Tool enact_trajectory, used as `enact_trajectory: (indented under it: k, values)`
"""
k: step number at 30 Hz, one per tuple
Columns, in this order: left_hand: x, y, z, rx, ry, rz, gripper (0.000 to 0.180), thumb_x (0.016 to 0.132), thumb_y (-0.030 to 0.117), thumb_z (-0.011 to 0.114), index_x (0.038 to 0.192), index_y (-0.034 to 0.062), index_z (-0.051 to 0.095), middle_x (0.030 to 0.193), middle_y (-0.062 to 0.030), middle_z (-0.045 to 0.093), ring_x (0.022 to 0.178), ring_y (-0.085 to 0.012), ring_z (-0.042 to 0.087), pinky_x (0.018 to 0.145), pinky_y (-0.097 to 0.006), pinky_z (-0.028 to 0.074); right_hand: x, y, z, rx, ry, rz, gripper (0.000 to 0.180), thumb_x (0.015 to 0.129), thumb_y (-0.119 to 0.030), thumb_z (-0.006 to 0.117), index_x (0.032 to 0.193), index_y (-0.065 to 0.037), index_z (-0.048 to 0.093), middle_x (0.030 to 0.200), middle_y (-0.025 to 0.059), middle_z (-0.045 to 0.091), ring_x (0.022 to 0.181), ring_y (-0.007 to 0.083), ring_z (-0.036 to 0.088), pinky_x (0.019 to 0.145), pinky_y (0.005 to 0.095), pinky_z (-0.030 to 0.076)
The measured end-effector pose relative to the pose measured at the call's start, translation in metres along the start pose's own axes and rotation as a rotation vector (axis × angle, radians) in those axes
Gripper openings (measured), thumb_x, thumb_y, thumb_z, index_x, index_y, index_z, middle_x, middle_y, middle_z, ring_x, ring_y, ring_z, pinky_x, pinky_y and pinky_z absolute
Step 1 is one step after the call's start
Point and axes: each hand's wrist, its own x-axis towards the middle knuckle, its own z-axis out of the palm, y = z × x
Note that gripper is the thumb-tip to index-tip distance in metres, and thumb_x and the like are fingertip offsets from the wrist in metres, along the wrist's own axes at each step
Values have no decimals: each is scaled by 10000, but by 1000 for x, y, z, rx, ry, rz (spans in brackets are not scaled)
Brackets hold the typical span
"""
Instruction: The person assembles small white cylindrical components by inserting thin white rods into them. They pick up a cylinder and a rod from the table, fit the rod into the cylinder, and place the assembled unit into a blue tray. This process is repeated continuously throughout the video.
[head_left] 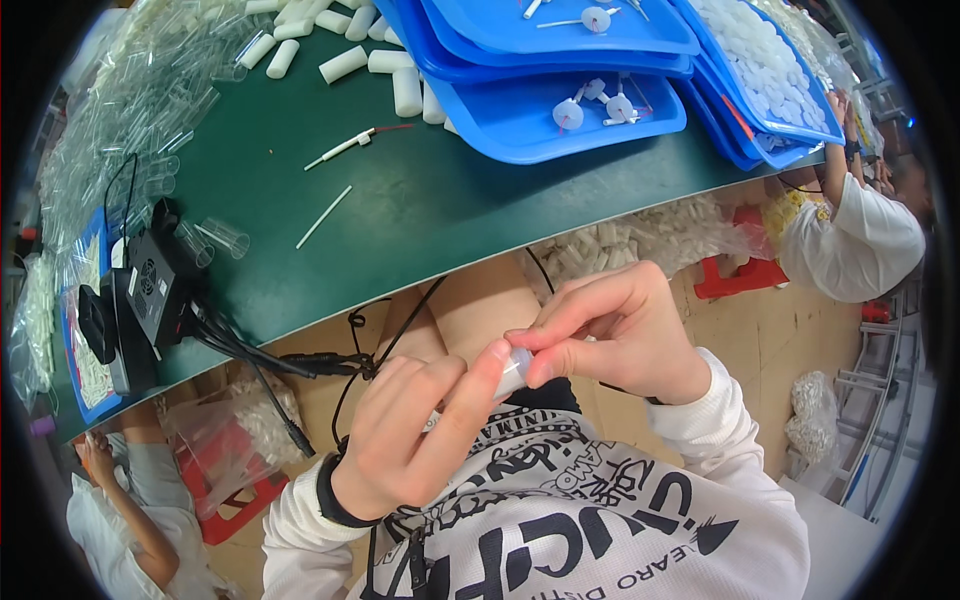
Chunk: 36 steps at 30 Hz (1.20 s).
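Note:
My left hand (pixel 410 430) is closed around a small clear tube (pixel 512 374) with something white inside, held above my lap. At the tube's upper end, my right hand (pixel 625 335) pinches with thumb and forefinger. A translucent whitish piece shows at that end; the fingers cover most of it, so I cannot tell whether it is a cap. On the green table (pixel 400 220) beyond my hands lie a thin white stick (pixel 324 217) and a white stick-like part with a red tip (pixel 350 146).
White cylinders (pixel 345 65) and a heap of clear tubes (pixel 120 130) lie at the far left. Stacked blue trays (pixel 560 145) hold small white parts. A black device (pixel 160 280) with cables stands left. Other people (pixel 850 240) sit at both sides.

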Motion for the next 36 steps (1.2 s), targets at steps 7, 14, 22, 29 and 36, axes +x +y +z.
enact_trajectory:
  k: [7, 14, 22, 29, 36]
  values:
    - [-4, -6, -2, 36, -25, 80, 485, 558, 17, 635, 1029, -96, 621, 809, -122, 525, 591, -176, 488, 485, -270, 380, -7, 6, 4, -110, 10, -142, 181, 747, -13, 716, 924, 15, 690, 854, 102, 680, 799, 118, 637, 694, 223, 512]
    - [-2, 1, 2, 50, 69, -136, 498, 570, -21, 685, 1067, -1, 651, 836, -103, 527, 671, -187, 533, 544, -275, 447, -11, -1, 15, 321, 207, 84, 266, 793, 20, 657, 1058, 27, 635, 1007, 122, 646, 894, 147, 629, 746, 244, 522]
    - [1, 8, -1, -360, 209, -517, 333, 642, -17, 767, 960, 6, 671, 931, -121, 612, 785, -185, 613, 654, -254, 499, -11, 12, 21, 144, 220, -132, 284, 723, 107, 658, 1004, 70, 643, 984, 199, 653, 890, 225, 649, 748, 278, 533]
    - [-7, 10, 0, -363, 233, -456, 333, 622, -31, 778, 937, 26, 684, 902, -111, 621, 739, -168, 620, 606, -233, 494, -8, 13, 18, -254, 174, -395, 252, 697, 66, 691, 945, 24, 685, 872, 133, 689, 808, 213, 666, 698, 282, 524]
    - [-14, 6, 1, -415, 244, -400, 346, 619, -68, 769, 942, 26, 685, 917, -116, 604, 719, -164, 621, 563, -215, 493, -14, 19, 18, -192, 122, -394, 243, 696, 33, 714, 936, 13, 687, 884, 146, 685, 809, 215, 674, 706, 277, 523]
